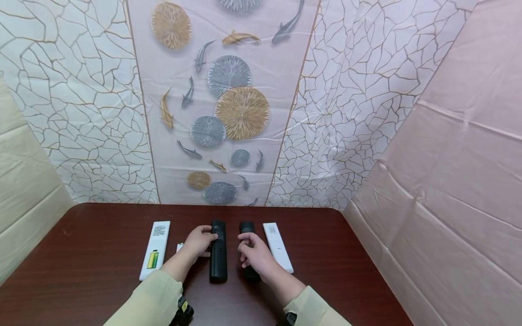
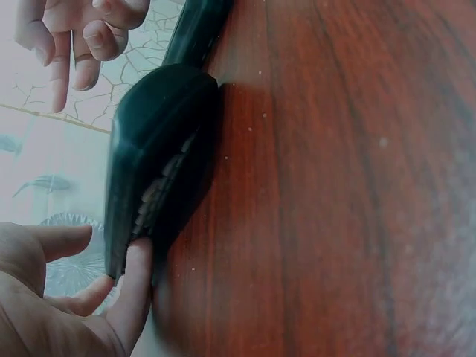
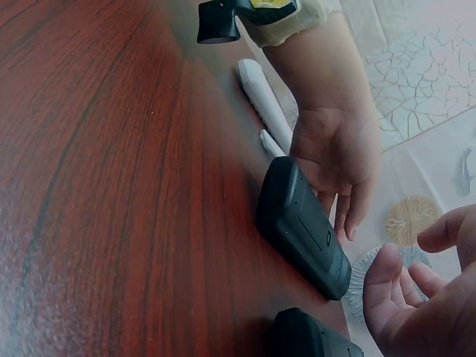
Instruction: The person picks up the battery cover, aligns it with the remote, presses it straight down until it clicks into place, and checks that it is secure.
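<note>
Keys-down, a black remote control (image 1: 218, 253) is tilted, with a row of keys on its underside showing in the left wrist view. My left hand (image 1: 197, 242) pinches its left edge, one finger against the key side (image 2: 137, 268) and another fingertip at the rim. A further finger stands apart from it. Over a second black remote control (image 1: 247, 227) hovers my right hand (image 1: 257, 256), its fingers loosely bent and holding nothing. That hand and wrist hide part of this second remote.
To the left lies a white remote control (image 1: 155, 249) with a battery picture on it. Another white remote control (image 1: 278, 246) lies on the right. A small white object (image 1: 179, 246) shows beside my left wrist. Patterned cloth (image 1: 220, 136) hangs behind the dark wooden table (image 1: 81, 253).
</note>
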{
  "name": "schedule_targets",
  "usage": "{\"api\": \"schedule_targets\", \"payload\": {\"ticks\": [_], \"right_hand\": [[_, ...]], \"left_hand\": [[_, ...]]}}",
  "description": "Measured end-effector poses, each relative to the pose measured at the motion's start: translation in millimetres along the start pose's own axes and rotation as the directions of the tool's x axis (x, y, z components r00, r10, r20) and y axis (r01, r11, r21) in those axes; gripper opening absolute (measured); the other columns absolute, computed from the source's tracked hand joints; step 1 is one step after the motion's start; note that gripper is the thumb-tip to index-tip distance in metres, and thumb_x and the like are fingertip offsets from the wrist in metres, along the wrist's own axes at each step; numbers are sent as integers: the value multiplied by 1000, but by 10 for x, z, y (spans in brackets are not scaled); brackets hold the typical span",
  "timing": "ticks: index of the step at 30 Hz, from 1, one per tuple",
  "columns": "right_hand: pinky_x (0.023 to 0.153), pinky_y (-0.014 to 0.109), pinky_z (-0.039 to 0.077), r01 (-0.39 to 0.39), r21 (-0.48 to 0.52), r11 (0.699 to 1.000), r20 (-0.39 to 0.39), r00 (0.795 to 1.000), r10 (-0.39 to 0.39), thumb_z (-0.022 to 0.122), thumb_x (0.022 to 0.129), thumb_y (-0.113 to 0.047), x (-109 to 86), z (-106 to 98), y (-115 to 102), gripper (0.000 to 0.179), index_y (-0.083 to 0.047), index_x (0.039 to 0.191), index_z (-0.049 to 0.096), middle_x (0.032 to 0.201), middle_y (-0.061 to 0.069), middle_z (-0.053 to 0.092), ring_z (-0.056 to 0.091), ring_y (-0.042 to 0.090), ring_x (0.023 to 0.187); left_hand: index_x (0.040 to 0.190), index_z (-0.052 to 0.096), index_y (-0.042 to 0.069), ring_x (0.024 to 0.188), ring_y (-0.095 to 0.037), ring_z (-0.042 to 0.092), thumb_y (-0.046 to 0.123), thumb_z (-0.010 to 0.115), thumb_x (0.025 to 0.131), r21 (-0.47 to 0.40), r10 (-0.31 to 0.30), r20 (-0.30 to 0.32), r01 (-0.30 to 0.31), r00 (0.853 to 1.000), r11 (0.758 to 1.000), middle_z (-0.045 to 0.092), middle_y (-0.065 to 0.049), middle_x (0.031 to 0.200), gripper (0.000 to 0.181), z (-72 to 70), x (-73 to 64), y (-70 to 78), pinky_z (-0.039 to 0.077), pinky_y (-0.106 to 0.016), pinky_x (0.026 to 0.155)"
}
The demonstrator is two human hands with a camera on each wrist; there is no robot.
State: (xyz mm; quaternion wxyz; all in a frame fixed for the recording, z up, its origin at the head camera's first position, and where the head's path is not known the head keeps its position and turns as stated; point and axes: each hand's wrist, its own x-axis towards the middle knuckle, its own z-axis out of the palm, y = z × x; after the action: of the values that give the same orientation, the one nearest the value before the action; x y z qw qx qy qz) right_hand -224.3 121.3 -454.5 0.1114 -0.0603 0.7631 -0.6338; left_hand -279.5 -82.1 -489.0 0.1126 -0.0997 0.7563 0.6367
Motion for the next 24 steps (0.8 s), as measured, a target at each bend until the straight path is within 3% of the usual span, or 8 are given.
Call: {"api": "schedule_targets", "payload": {"ticks": [10,18,24], "right_hand": [[56,30,50,-3,-2,1000,6,1000,3,54,98,-10,-4,12,21,32,-7,129,55,99,6,56,53,18,67],[56,30,50,-6,-4,1000,3,1000,6,55,97,-11,23,28,68,30,-8,127,56,98,7,56,54,17,66],[57,30,50,-3,-4,1000,8,1000,4,55,98,-11,16,29,38,31,-6,128,55,98,6,56,54,18,66]], "left_hand": [[143,45,-1,125,-42,50,20,55,102,116,-31,-32,35,999,993,47,-28,140,48,-42,-97,50,59,-43,73],[144,43,-1,125,-42,50,22,55,102,117,-32,-37,37,999,992,46,-28,141,49,-44,-113,47,58,-45,75],[146,40,0,120,-40,54,24,56,102,98,0,-22,2,1000,995,48,-27,139,53,-72,-218,93,58,-45,76]]}}
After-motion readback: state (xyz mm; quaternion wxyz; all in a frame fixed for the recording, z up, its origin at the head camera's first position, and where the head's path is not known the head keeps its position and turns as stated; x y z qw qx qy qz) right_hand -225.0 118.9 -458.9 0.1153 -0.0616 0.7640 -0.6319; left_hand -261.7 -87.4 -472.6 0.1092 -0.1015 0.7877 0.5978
